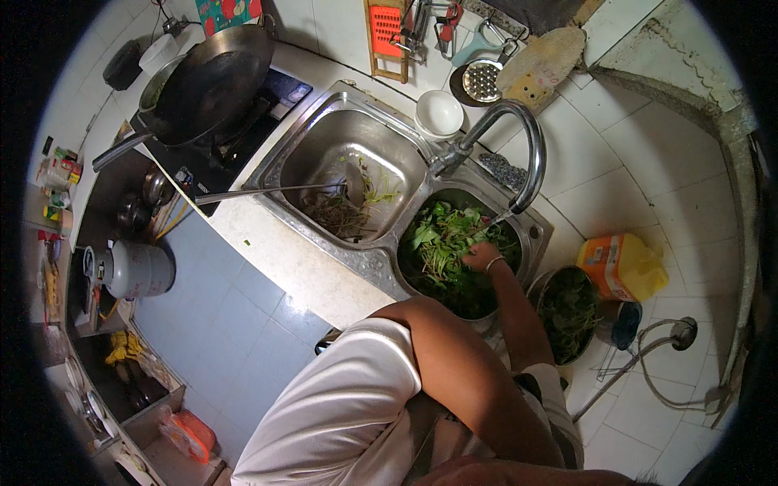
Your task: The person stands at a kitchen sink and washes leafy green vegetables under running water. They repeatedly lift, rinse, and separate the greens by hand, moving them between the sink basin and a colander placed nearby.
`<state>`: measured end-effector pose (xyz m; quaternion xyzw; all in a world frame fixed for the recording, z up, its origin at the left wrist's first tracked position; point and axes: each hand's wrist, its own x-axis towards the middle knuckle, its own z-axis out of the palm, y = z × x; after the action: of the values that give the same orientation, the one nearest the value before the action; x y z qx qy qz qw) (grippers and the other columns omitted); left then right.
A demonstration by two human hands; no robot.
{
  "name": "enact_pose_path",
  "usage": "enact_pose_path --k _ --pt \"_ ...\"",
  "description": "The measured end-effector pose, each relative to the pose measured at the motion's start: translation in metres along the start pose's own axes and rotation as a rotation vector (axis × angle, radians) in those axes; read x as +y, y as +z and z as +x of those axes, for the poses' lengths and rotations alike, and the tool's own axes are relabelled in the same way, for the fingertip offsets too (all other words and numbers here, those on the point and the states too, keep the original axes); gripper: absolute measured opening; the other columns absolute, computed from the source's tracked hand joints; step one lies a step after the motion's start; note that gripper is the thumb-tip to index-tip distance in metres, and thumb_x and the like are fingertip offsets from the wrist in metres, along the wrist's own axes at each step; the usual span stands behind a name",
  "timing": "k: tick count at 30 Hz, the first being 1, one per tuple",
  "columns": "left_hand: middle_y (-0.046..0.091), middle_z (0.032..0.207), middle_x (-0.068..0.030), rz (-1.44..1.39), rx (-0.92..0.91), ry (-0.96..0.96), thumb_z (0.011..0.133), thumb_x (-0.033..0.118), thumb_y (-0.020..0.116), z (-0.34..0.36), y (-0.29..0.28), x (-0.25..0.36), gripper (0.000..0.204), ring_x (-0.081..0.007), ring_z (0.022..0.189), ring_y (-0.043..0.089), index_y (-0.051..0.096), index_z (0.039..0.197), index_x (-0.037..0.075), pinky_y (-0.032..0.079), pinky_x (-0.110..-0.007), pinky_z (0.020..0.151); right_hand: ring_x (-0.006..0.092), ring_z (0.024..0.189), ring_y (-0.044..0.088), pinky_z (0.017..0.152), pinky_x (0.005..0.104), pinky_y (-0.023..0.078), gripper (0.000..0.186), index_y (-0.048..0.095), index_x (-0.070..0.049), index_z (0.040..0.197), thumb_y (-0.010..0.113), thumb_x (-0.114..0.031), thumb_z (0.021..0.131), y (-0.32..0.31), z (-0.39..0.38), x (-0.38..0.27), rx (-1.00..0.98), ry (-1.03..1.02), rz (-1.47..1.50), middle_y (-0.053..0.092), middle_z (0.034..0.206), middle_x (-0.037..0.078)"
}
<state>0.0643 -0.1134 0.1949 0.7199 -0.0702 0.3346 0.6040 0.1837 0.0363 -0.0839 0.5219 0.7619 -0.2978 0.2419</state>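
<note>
Head view, right hand (481,257) pressed into wet leafy greens (442,243), steel sink basin (454,194), left hand hidden.

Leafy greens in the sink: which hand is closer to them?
Right. The right hand is down among the leafy greens. The left arm is bent back by the body, away from them, and its hand is out of sight.

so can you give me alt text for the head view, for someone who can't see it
Seen from above, a person's right hand reaches into leafy greens filling the right basin of a steel double sink, under a curved tap running water. The left basin holds scraps and a ladle; a wok sits on the stove to the left. The left hand is not visible.
</note>
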Motion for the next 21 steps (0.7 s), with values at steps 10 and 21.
enact_pose_path --k 10,21 --pt "0.053 0.084 -0.014 0.044 -0.007 -0.102 0.07 0.016 0.057 -0.006 -0.006 -0.022 0.017 -0.0268 0.08 0.05 0.057 0.082 0.003 0.039 -0.033 0.071 0.0244 0.07 0.055 0.062 0.0351 0.044 0.041 0.057 -0.002 0.093 0.055 -0.038 0.074 -0.04 -0.04 0.011 0.268 -0.093 0.574 0.058 0.081 0.012" --pt "0.055 0.08 -0.014 -0.179 -0.158 0.083 0.071 0.016 0.057 0.024 0.005 0.022 0.018 -0.0263 0.076 0.053 0.057 0.082 0.002 0.042 -0.032 0.067 0.0299 0.071 0.054 0.066 0.0411 0.044 0.036 0.055 0.002 0.091 0.051 -0.03 0.074 0.013 -0.001 -0.013 0.388 0.076 0.431 0.056 0.083 0.017"
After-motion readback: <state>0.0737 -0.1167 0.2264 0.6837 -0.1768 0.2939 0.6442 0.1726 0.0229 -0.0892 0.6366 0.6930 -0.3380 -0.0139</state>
